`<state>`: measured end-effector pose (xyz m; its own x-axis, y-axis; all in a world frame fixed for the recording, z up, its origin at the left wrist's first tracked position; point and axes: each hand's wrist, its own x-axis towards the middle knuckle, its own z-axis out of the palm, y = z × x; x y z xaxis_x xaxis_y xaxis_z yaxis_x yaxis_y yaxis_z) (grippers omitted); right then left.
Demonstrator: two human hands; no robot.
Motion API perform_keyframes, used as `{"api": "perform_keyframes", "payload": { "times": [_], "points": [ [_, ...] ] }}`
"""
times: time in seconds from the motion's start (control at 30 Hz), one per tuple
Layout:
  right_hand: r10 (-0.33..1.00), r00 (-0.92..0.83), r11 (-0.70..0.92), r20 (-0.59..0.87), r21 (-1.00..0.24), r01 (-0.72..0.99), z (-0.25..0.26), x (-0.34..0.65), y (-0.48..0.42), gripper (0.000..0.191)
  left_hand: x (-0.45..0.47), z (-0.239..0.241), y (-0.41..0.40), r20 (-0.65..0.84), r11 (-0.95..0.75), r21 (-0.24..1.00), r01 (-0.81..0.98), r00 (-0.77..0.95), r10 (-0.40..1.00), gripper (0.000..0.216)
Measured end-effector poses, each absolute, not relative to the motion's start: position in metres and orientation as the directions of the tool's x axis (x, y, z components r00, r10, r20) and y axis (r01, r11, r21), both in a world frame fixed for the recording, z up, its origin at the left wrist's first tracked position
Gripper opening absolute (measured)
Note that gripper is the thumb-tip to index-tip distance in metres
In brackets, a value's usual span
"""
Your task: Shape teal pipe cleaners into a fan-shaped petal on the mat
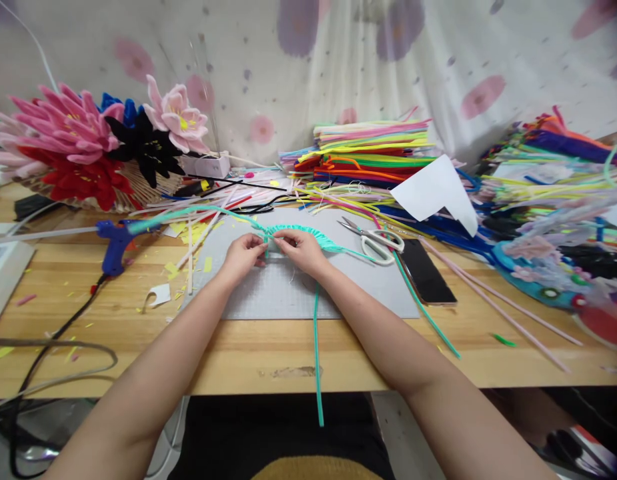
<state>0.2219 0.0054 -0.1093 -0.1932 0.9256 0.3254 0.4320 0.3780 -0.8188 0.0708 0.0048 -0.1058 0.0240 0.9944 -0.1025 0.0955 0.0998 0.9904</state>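
Over a grey cutting mat (268,293) both hands hold a turquoise pipe-cleaner piece (308,233), a curved shape with short strands wound closely along it. My left hand (245,255) pinches its left end with thumb and fingers. Close beside it, my right hand (301,250) pinches the same piece just to the right. Long turquoise stems reach out to the left and right of the piece. Another turquoise pipe cleaner (317,360) hangs below the right wrist, over the table's front edge. The fingertips hide the exact spot being gripped.
White-handled scissors (378,241) and a phone (428,272) lie to the right. A blue glue gun (116,245) with a cord is at the left. Fuzzy flowers (73,133), bundled pipe cleaners (368,153) and white paper (433,190) fill the back. Yellow scraps are scattered at left.
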Motion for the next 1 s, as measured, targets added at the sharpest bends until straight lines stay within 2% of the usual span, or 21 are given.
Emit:
{"api": "perform_keyframes", "payload": {
  "times": [0.17,0.4,0.77,1.0],
  "points": [
    [0.908,-0.207,0.419,0.364,-0.780,0.465,-0.1047,0.2231,0.0042,0.011,0.0687,-0.1067,0.0061,-0.129,0.126,0.988,0.088,0.037,0.991,0.019],
    [0.945,-0.234,0.315,0.228,-0.831,0.459,-0.1025,0.2276,0.0072,0.008,0.0697,-0.1032,0.0044,-0.108,0.103,0.991,0.086,0.055,0.993,0.018],
    [0.926,-0.248,0.378,0.286,-0.728,0.572,-0.1040,0.2249,0.0032,0.006,0.0694,-0.1024,0.0035,-0.107,0.100,0.991,0.087,0.077,0.991,0.021],
    [0.910,-0.284,0.413,0.301,-0.717,0.562,-0.1010,0.2254,0.0018,0.005,0.0701,-0.1020,0.0035,-0.114,0.109,0.990,0.095,0.050,0.992,0.021]
  ]
}}
